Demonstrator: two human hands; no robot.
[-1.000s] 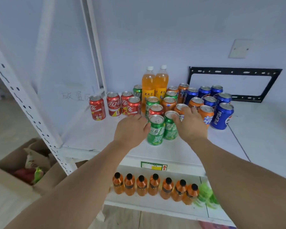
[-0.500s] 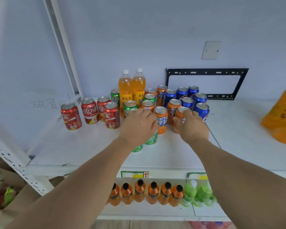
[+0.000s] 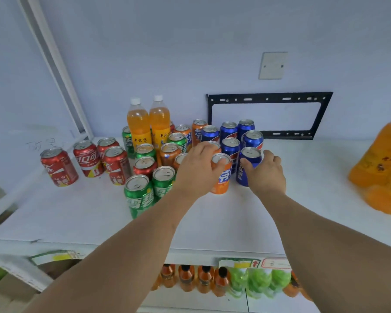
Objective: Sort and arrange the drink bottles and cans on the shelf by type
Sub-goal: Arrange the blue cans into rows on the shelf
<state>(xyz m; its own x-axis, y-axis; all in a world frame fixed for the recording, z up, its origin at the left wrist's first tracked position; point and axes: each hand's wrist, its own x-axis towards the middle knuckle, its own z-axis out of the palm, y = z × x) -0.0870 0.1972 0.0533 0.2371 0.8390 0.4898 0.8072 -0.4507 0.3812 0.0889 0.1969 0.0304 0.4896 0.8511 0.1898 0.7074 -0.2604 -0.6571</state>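
A cluster of cans stands on the white shelf (image 3: pixel 77 211). Red cola cans (image 3: pixel 87 159) are on the left and two green cans (image 3: pixel 139 195) at the front. Behind the green cans are a red can and more green and orange cans, with blue cans (image 3: pixel 229 132) at the back right. Two tall orange drink bottles (image 3: pixel 138 123) stand behind the cans. My left hand (image 3: pixel 196 170) wraps an orange can (image 3: pixel 222 179) from its left side. My right hand (image 3: pixel 266 175) grips a blue Pepsi can (image 3: pixel 248 161) beside it, thumb in front and fingers behind.
A pack of large orange bottles (image 3: pixel 382 172) sits at the shelf's right end. The lower shelf holds small orange bottles (image 3: pixel 185 279) and green bottles (image 3: pixel 253 283). A black metal bracket (image 3: pixel 269 116) hangs on the wall. A white shelf post (image 3: pixel 54 64) rises at the left.
Both hands left the two green cans at the front and moved right. The left hand now grips an orange can and the right a blue one. My view swung right.
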